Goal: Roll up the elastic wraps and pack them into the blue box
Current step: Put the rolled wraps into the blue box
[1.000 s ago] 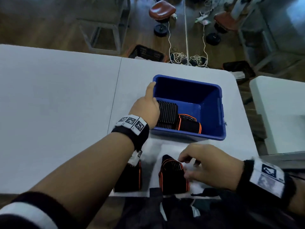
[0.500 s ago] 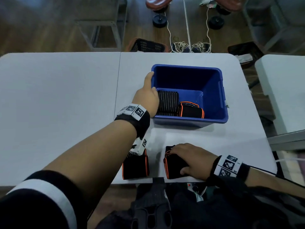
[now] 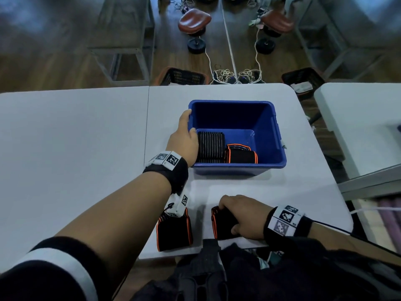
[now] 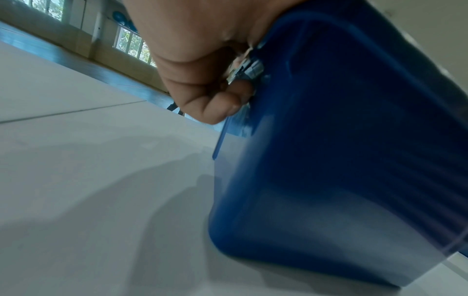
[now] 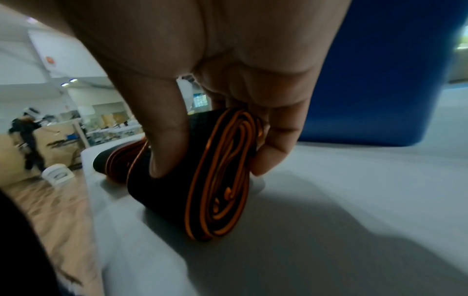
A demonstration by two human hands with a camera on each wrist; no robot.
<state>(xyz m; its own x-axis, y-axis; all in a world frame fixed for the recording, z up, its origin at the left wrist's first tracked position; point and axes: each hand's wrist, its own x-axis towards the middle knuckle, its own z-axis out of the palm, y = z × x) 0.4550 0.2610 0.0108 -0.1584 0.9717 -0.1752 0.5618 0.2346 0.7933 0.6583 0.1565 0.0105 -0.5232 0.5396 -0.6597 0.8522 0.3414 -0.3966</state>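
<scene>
A blue box (image 3: 267, 124) stands on the white table (image 3: 86, 137). My left hand (image 3: 184, 140) grips its left rim (image 4: 258, 66), thumb outside and fingers over the edge. Inside lie a black ribbed rolled wrap (image 3: 210, 146) and a black rolled wrap with orange edges (image 3: 240, 156). Near the front edge, my right hand (image 3: 240, 213) grips another rolled black-and-orange wrap (image 5: 215, 176), thumb on one side and fingers on the other. A further black-and-orange wrap (image 3: 174, 232) lies to its left on the table.
A second white table (image 3: 358, 118) stands to the right. Beyond the far edge are two brown stools (image 3: 194, 19), black baskets (image 3: 182, 77) and cables on the wooden floor. Dark clothing (image 3: 238, 274) hangs at the near edge.
My right hand has come down onto the rolled wrap and closed around it. The left hand stays on the box's left rim. The head view has shifted.
</scene>
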